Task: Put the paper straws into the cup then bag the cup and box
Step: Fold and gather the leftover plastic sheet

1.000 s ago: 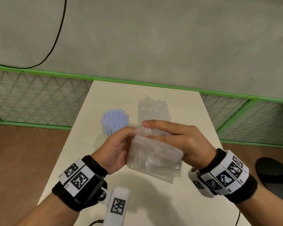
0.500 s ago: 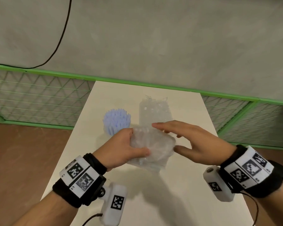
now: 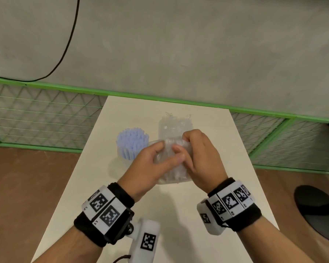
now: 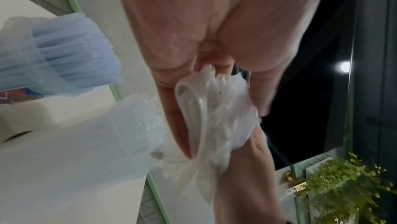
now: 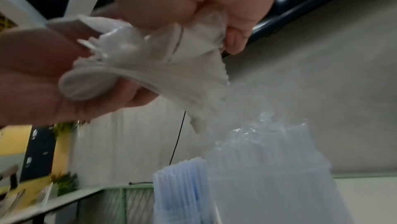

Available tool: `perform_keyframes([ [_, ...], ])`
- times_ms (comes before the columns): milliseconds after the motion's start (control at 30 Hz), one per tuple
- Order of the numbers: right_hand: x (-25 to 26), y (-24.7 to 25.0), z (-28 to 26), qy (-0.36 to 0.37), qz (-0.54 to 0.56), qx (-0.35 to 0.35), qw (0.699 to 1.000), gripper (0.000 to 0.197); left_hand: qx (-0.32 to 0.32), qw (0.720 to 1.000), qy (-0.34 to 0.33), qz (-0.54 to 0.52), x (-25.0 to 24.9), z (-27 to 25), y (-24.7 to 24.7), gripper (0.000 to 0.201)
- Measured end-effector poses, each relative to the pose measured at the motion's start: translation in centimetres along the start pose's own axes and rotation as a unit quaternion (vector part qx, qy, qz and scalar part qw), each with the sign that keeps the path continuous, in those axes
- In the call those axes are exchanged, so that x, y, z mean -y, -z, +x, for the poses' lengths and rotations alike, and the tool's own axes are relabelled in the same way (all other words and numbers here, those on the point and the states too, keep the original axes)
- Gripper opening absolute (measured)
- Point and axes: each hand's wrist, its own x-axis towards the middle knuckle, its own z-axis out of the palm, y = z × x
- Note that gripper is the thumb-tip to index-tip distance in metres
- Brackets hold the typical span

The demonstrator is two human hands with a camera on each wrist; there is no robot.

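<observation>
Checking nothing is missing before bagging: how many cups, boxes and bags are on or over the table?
cup, holding blue straws: 1
clear box: 1
plastic bag, gripped by left hand and right hand: 1
Total: 3

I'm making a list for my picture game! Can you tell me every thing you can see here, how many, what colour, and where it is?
Straws: one bunch, pale blue, standing in the cup at the table's left.
Cup: one, clear, on the table, left of the hands.
Box: one, clear, standing on the table behind the hands.
Bag: one, clear, crumpled, held above the table.
Table: one, cream.
Fence: green frame with wire mesh, behind the table.
Cable: one, black, hanging on the grey wall.
Dark object: one, black, on the floor at right; cannot tell what.
Wristbands: two, black with black-and-white markers.
Left hand: grips the bag.
Right hand: pinches the bag's top.
</observation>
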Motion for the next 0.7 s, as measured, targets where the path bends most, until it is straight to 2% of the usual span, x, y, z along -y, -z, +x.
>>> perform_keyframes([
  [67,0.0,0.1,0.4,-0.014,0.051,-0.019,0.998,0.026,-0.002,1.0,-0.015,0.001,0.2,0.1,0.3,0.026],
  [133,0.0,-0.1,0.3,-0.1,0.147,-0.07,0.982,0.032,0.01,1.0,-0.027,0.012,0.1,0.0,0.6,0.032],
  [200,0.2,-0.4,0.1,-0.222,0.295,-0.072,0.927,0.041,0.024,0.999,-0.038,0.016,-0.2,-0.1,0.9,0.039],
  [267,0.5,-0.5,0.1,-0.32,0.403,-0.027,0.857,0.048,0.036,0.998,-0.055,0.025,-0.5,-0.2,0.9,0.046],
  [333,1.0,-0.3,0.3,-0.365,0.427,-0.019,0.827,0.043,0.043,0.995,-0.081,0.027,-0.4,-0.1,1.0,0.063],
  [367,1.3,-0.2,0.5,-0.365,0.421,-0.031,0.829,0.037,0.044,0.995,-0.084,0.026,-0.4,-0.1,1.1,0.072],
  [433,1.4,0.1,0.7,-0.313,0.389,-0.064,0.864,0.026,0.049,0.996,-0.074,0.029,-0.5,-0.2,1.4,0.078],
  [500,1.3,0.8,0.8,-0.227,0.328,-0.066,0.915,0.027,0.067,0.997,-0.041,0.028,-1.0,-0.2,1.9,0.059],
  [567,1.4,1.7,1.0,-0.157,0.263,-0.03,0.951,0.027,0.091,0.994,-0.021,0.048,-2.0,-0.2,2.3,0.041],
  [633,1.9,2.5,1.3,-0.097,0.197,0.004,0.976,0.024,0.106,0.984,-0.035,0.137,-2.8,0.2,2.5,0.041],
  [700,2.7,2.8,1.8,-0.049,0.158,0.004,0.986,0.024,0.115,0.968,-0.05,0.218,-3.3,0.5,2.2,0.041],
])
